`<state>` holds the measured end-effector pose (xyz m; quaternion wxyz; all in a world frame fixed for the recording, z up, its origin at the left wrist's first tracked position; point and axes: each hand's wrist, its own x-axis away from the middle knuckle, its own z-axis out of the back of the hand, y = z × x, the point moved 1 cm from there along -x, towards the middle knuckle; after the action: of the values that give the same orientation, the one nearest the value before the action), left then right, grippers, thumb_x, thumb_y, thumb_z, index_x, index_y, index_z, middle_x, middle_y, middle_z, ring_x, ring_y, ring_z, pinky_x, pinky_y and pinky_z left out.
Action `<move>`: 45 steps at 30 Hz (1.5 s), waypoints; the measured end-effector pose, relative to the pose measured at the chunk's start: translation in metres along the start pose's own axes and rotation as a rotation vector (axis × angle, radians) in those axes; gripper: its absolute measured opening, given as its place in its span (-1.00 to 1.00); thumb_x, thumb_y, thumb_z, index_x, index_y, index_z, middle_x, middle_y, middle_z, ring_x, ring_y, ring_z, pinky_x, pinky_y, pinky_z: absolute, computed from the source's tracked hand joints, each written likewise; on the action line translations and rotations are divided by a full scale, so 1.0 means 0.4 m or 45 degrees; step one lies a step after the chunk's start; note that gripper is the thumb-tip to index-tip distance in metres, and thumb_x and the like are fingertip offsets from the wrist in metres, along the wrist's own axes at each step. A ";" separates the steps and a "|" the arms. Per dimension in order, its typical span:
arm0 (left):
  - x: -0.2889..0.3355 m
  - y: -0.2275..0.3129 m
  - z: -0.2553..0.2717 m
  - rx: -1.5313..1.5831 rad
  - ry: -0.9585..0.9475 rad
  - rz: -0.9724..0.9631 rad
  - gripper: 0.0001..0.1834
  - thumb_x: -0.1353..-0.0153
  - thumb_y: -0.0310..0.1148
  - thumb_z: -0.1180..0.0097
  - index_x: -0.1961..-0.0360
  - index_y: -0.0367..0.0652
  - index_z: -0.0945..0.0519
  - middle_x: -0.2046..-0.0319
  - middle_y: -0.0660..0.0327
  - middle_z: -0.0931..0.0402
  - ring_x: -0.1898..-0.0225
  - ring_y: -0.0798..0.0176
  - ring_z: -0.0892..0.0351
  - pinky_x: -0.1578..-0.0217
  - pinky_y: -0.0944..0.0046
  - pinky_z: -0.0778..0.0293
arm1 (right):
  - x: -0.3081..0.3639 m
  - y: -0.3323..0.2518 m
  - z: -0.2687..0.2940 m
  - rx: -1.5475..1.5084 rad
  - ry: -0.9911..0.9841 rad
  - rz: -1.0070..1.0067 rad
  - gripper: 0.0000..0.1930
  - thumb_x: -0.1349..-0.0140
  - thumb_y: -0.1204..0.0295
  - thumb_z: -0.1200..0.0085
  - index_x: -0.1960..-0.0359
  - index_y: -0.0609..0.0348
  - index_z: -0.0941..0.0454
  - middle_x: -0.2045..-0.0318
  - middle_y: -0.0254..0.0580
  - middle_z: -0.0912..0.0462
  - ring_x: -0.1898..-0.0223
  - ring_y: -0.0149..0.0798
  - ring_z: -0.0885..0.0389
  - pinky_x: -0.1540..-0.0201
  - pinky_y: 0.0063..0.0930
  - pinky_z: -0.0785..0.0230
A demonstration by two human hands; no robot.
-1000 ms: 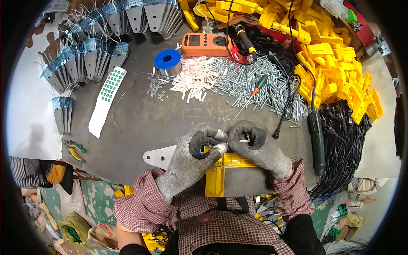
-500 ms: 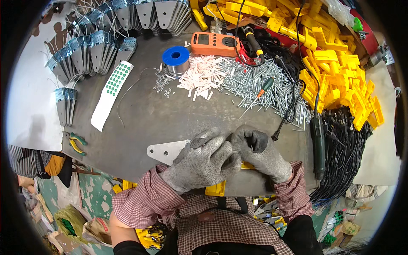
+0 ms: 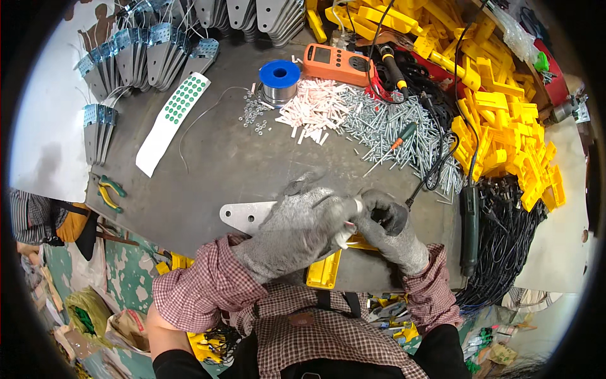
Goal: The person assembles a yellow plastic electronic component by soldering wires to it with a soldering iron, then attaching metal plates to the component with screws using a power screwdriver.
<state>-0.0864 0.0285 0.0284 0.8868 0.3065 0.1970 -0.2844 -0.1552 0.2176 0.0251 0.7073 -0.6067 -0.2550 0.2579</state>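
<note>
My left hand [image 3: 293,224], in a grey work glove, is bent inward over a flat grey metal plate [image 3: 243,215] with holes, covering its right part. Its fingers are curled and partly smeared by motion. Against its fingertips is my right hand [image 3: 388,230], also gloved, with thumb and fingers pinched together. A small pale bit shows where the hands meet; what they hold is too blurred and hidden to name. Below them a yellow plastic housing [image 3: 324,271] lies at the table's near edge, partly covered by my hands.
Beyond my hands lie a pile of screws [image 3: 398,132], pale small tubes [image 3: 312,107], nuts [image 3: 254,114], a solder spool [image 3: 279,95] and an orange meter [image 3: 338,63]. Yellow housings [image 3: 505,126] and black cables [image 3: 499,246] fill the right. Pliers [image 3: 108,192], a sticker strip [image 3: 167,126] and wired metal plates [image 3: 132,57] are left.
The view has shifted slightly. My left hand has turned and moved a little, now blurred at the fingers, and a pale bit shows between the hands. My right hand stays pinched.
</note>
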 end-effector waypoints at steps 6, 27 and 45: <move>0.006 -0.010 -0.004 1.202 -0.063 0.744 -0.66 -0.25 -0.40 -0.17 -0.01 -0.21 -0.42 -0.02 0.15 -0.41 -0.27 0.21 -0.29 -0.27 0.12 -0.21 | 0.007 -0.046 -0.001 0.898 -0.018 0.839 -0.88 -0.08 0.57 -0.20 0.36 0.17 -0.53 0.46 -0.19 -0.54 0.48 -0.36 -0.53 0.43 -0.50 -0.38; -0.028 0.029 -0.001 0.729 0.040 0.683 -0.69 -0.15 -0.55 -0.12 0.05 -0.22 -0.47 0.06 0.07 -0.48 0.06 0.15 -0.49 -0.02 0.19 -0.42 | 0.001 -0.029 0.028 0.152 -0.085 -0.265 -0.73 -0.16 0.32 -0.21 0.17 0.21 -0.63 0.35 -0.02 -0.67 0.36 -0.10 -0.67 0.25 -0.39 -0.49; -0.042 0.002 -0.009 0.627 0.075 0.613 -0.72 -0.09 -0.57 -0.15 0.12 -0.21 -0.53 0.28 0.13 -0.59 0.05 -0.04 -0.56 -0.02 0.08 -0.46 | 0.036 -0.084 0.052 1.362 -0.151 0.472 -0.59 -0.15 0.33 -0.14 -0.07 0.04 -0.48 0.17 -0.21 -0.59 0.20 -0.11 -0.63 0.19 -0.28 -0.53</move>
<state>-0.0994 0.0378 0.0348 0.8218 0.5570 0.0700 -0.0971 -0.1566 0.2379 0.0617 0.8436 -0.1830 -0.0173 0.5046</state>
